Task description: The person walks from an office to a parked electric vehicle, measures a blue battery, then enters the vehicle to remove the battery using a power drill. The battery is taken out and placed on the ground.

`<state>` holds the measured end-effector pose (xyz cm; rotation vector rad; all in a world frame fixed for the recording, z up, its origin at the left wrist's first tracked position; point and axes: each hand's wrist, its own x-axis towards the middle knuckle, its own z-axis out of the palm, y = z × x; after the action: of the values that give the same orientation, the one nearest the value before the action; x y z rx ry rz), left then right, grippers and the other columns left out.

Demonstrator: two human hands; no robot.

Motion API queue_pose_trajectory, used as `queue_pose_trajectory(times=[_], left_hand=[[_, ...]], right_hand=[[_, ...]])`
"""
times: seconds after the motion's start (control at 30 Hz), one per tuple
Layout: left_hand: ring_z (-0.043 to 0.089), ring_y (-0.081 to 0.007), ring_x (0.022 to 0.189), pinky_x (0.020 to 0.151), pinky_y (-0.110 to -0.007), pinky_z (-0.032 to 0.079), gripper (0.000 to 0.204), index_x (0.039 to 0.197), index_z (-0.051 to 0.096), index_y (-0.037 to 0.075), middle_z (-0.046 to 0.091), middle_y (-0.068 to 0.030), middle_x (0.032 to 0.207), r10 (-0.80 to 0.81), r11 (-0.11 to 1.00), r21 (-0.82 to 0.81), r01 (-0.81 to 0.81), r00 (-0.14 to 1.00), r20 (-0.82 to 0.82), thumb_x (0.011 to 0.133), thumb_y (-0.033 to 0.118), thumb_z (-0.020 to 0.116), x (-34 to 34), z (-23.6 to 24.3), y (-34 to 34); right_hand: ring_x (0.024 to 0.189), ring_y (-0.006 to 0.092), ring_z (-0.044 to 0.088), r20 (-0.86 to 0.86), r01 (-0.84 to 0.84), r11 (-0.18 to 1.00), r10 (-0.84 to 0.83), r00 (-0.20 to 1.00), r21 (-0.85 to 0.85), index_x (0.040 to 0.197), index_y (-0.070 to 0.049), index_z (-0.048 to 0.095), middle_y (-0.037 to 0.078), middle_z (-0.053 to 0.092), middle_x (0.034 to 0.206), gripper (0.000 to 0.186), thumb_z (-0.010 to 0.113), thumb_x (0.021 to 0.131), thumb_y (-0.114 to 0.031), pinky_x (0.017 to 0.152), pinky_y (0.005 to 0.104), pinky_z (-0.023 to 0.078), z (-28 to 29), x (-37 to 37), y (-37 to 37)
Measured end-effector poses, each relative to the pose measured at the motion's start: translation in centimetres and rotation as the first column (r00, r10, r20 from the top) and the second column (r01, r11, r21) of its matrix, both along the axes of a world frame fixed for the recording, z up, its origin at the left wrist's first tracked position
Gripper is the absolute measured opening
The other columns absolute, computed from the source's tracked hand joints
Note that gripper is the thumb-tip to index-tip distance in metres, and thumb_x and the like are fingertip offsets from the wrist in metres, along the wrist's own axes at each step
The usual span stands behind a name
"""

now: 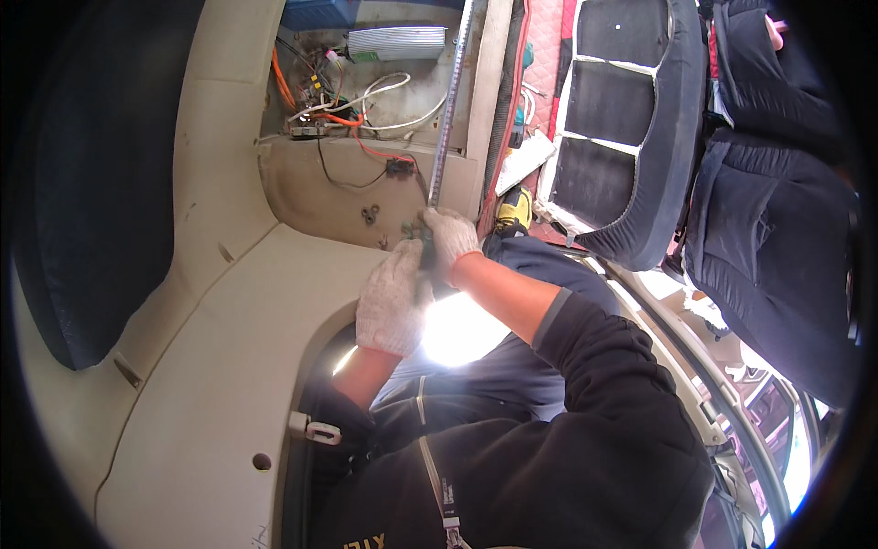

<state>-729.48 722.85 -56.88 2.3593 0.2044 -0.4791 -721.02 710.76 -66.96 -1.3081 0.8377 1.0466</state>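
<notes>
A long strip of measuring tape [444, 119] stretches from the top of the view down to my hands. My right hand [452, 242], in a pale knit glove, is closed on the tape measure where the strip meets my fingers. Close beside it, my left hand [393, 302], gloved likewise, has its fingers bent around the dark greenish body of the tape measure [425, 249]. Much of that body is hidden by the gloves. Both hands are just in front of a beige panel [366, 206] with small knobs on it.
Beyond my hands, an open recess holds a silver finned box [396, 44] and loose orange and white wires [384, 84]. A small black connector [400, 167] hangs there. To the right lie an upturned black seat cushion [608, 119] and a yellow-black object [515, 209]. Dark seats [768, 210] stand farther right.
</notes>
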Motion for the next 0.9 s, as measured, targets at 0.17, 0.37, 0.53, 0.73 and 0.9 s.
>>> queue_pose_trajectory(times=[0.17,0.37,0.53,0.73,0.9], left_hand=[[0.056,-0.0434,0.136,0.116,-0.050,0.045,0.061,0.148,0.053,-0.002,0.059,-0.0272,0.146,0.005,1.000,-0.005,-0.005,1.000,-0.021,0.091,0.012,0.068,-0.1,0.0,0.0],[0.057,-0.0430,0.136,0.116,-0.049,0.045,0.060,0.148,0.053,-0.001,0.059,-0.0266,0.147,0.000,1.000,0.001,0.000,1.000,-0.014,0.092,0.013,0.068,-0.1,-0.1,0.0],[0.057,-0.0428,0.136,0.116,-0.049,0.045,0.061,0.150,0.052,0.000,0.058,-0.0254,0.149,-0.003,1.000,0.007,0.004,0.999,-0.037,0.092,0.014,0.067,-0.1,-0.1,-0.1],[0.057,-0.0423,0.136,0.116,-0.049,0.045,0.061,0.149,0.053,0.000,0.058,-0.0252,0.149,0.006,1.000,0.003,-0.006,0.999,-0.042,0.092,0.014,0.067,-0.1,-0.2,-0.1],[0.057,-0.0418,0.137,0.116,-0.048,0.045,0.060,0.148,0.054,0.000,0.059,-0.0251,0.148,0.008,1.000,0.005,-0.008,1.000,-0.029,0.092,0.013,0.067,-0.1,-0.3,-0.1]], right_hand=[[0.106,0.0266,0.072,-0.149,0.293,0.953,-0.279,0.949,0.081,0.112,0.001,0.064,0.013,0.070,0.108,0.019,0.060,0.104,-0.016,0.086,0.0407,0.059,-0.9,-0.4,0.2],[0.108,0.0271,0.072,-0.163,0.318,0.943,-0.300,0.940,0.098,0.114,0.000,0.063,0.013,0.069,0.107,0.019,0.062,0.105,-0.016,0.088,0.0419,0.060,-1.9,-0.9,0.1],[0.100,0.0258,0.071,-0.154,0.323,0.942,-0.306,0.939,0.095,0.113,0.000,0.064,0.014,0.070,0.106,0.018,0.063,0.104,-0.016,0.084,0.0411,0.059,-1.8,-0.9,0.1],[0.090,0.0247,0.070,-0.135,0.282,0.957,-0.272,0.953,0.061,0.112,0.000,0.066,0.013,0.072,0.102,0.019,0.064,0.105,-0.017,0.080,0.0395,0.059,-1.3,-0.7,0.2],[0.089,0.0242,0.070,-0.136,0.288,0.956,-0.279,0.951,0.053,0.117,0.000,0.067,0.014,0.074,0.103,0.021,0.063,0.106,-0.017,0.079,0.0388,0.059,-1.3,-0.7,0.3]])
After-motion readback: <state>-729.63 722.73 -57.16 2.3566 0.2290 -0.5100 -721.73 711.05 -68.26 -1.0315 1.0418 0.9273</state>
